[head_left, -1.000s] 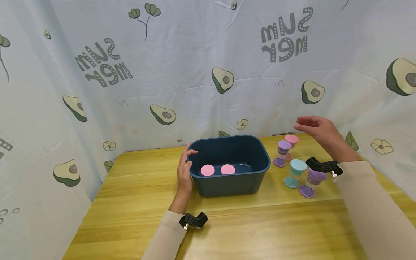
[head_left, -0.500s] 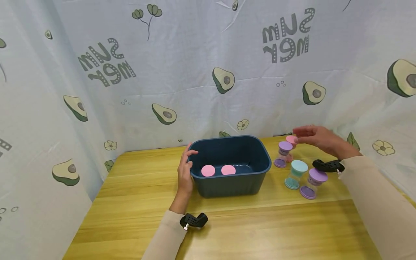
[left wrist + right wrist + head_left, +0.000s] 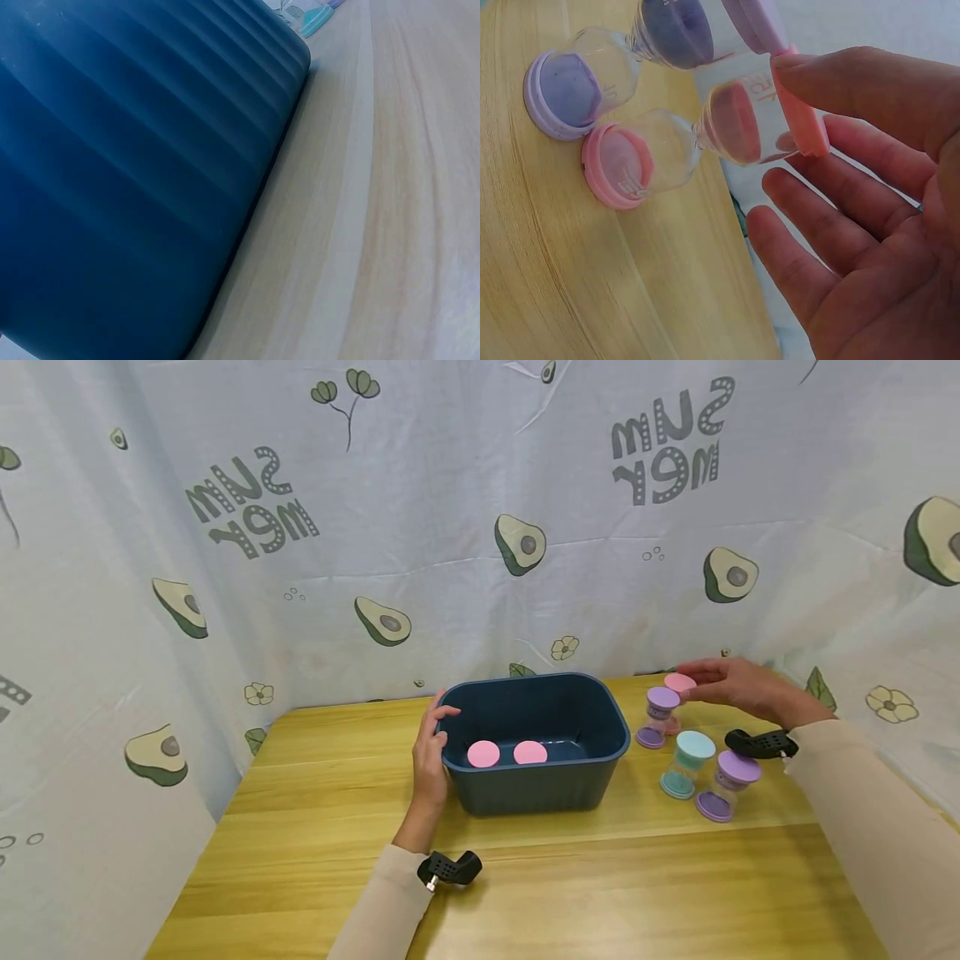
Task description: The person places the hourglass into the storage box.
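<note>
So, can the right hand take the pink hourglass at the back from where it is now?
Probably yes. The right hand is already at the pink hourglass, thumb on its top cap and fingers spread open beside the glass. Nothing lies between them; the purple hourglass stands close beside it.

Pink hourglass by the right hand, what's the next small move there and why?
Probably close the fingers round the pink hourglass to grip it. The right hand is open, its thumb on the pink top cap and the fingers just short of the glass. It stands upright on the table, beside the purple hourglass.
</note>
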A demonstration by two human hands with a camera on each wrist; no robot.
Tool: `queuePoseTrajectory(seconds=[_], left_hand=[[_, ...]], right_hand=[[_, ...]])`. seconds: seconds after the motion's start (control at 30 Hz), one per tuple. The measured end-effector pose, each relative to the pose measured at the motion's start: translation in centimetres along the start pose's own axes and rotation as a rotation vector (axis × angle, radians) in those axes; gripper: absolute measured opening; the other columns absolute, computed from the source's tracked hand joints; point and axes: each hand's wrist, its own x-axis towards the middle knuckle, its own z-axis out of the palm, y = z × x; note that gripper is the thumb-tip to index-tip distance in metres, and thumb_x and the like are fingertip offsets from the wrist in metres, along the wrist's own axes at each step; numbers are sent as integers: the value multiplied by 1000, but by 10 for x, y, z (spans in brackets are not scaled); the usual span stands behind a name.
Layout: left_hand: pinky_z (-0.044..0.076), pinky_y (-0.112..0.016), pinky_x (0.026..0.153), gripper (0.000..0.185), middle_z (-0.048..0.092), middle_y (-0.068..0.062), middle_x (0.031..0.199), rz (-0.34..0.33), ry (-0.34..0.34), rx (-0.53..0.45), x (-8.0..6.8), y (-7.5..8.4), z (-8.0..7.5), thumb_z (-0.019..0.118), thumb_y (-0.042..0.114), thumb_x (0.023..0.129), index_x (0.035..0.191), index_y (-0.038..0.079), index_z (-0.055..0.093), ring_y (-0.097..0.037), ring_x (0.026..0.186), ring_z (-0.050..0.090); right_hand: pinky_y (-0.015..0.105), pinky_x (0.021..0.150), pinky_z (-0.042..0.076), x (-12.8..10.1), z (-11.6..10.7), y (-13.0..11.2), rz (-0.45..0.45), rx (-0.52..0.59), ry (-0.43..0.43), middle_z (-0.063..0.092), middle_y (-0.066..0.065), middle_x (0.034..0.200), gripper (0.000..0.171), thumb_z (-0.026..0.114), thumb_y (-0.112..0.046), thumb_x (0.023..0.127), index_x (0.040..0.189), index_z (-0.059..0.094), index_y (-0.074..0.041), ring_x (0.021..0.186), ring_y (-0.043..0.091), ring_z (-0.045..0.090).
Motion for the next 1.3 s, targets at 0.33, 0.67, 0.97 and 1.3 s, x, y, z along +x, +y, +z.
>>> queuePoseTrajectory(seconds=[0.33, 0.67, 0.97, 1.3], left_hand=[[13, -57, 114, 41, 35, -10, 153, -7, 1, 2, 1, -2, 1, 30, 15, 90, 117, 2, 57, -23, 143, 25], [12, -58, 114, 41, 35, -7, 153, -20, -1, 0, 1, -3, 1, 30, 16, 90, 118, 2, 57, -23, 143, 25], [12, -58, 114, 42, 35, -9, 153, -21, -1, 10, 2, -4, 1, 31, 18, 90, 118, 2, 57, -23, 143, 25], [13, -57, 114, 42, 35, -9, 153, -11, 2, 20, 4, -5, 0, 30, 20, 91, 118, 3, 57, -22, 143, 25]], right_hand=[[45, 95, 49, 3, 0, 5, 6, 7, -7, 47, 29, 137, 69, 64, -32, 92, 145, 34, 2, 120, 41, 53], [54, 96, 45, 4, 3, 2, 24, 54, -37, 44, 31, 138, 69, 64, -30, 92, 145, 32, 0, 124, 46, 47], [52, 95, 46, 1, 2, -2, 28, 24, -10, 47, 31, 134, 66, 64, -30, 92, 141, 35, 3, 121, 45, 50], [45, 91, 51, 2, 1, -5, 35, -8, 21, 50, 28, 133, 66, 66, -34, 90, 137, 38, 4, 121, 43, 50]])
